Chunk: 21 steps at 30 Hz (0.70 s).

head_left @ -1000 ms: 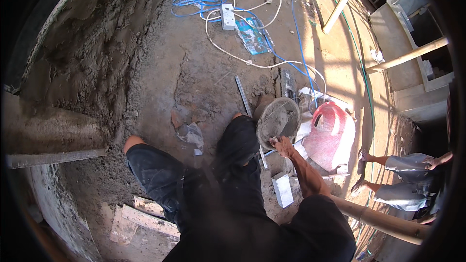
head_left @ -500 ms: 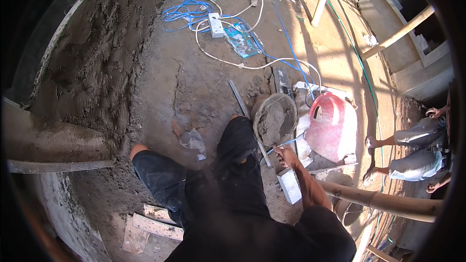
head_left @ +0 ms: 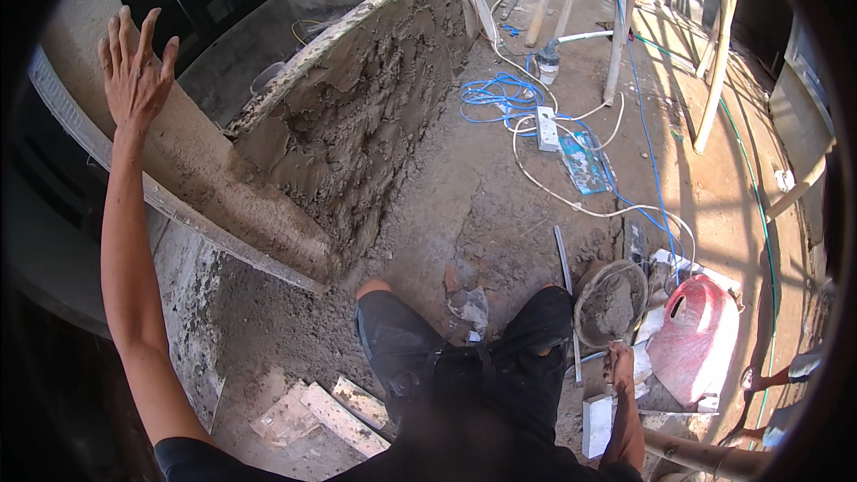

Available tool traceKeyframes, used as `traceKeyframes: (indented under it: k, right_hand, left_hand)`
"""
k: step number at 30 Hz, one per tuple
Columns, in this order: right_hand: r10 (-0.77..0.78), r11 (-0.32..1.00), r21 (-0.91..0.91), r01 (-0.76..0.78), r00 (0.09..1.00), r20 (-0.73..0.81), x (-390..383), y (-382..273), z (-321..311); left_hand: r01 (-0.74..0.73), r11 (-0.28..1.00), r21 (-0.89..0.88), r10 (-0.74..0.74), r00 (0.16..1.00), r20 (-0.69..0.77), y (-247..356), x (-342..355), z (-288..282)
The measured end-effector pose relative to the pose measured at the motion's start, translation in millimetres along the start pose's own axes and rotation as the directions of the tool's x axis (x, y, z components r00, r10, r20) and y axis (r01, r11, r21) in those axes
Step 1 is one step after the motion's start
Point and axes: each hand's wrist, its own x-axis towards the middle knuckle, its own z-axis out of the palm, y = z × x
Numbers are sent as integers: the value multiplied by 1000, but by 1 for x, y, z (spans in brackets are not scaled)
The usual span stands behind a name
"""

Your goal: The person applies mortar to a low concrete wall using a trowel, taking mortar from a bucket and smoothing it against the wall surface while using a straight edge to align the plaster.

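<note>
My left hand (head_left: 134,76) is raised at the far left with its fingers spread, holding nothing. It is in front of or against the plastered column (head_left: 259,205); I cannot tell whether it touches. Low on the right, my right hand (head_left: 619,361) is closed at the near rim of a round bucket (head_left: 580,308). Whatever it grips is hidden by the fingers. Grey wet mortar (head_left: 614,305) lies in the bucket. Beside the column runs a low wall (head_left: 357,116) coated in rough, wet mortar.
A pink-and-white sack (head_left: 692,339) lies right of the bucket, a white block (head_left: 597,426) nearer me. Blue cable (head_left: 500,96) and a white power strip (head_left: 546,128) are on the ground ahead. Bamboo poles (head_left: 721,62) stand beyond; another person's legs (head_left: 784,397) show at right.
My view has swung left and up, bringing the column and low wall further in. My left hand has come into sight, raised. My right hand stays closed by the bucket.
</note>
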Motion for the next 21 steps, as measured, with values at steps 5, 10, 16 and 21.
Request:
traceKeyframes:
  k: [5,10,16,21]
  right_hand:
    - [-70,957,289,35,991,111,-27,-34,36]
    - [-229,805,583,111,964,133,-38,-122,104]
    - [-385,603,755,259,923,-9,-3,-209,213]
    - [-388,555,780,287,920,-62,7,-248,380]
  left_hand:
    - [-41,849,527,-256,840,478,27,6,-32]
    - [-31,848,530,-247,860,446,32,4,-25]
    - [-37,827,562,-275,844,460,39,5,-14]
    - [45,985,169,-63,992,107,-3,-18,0]
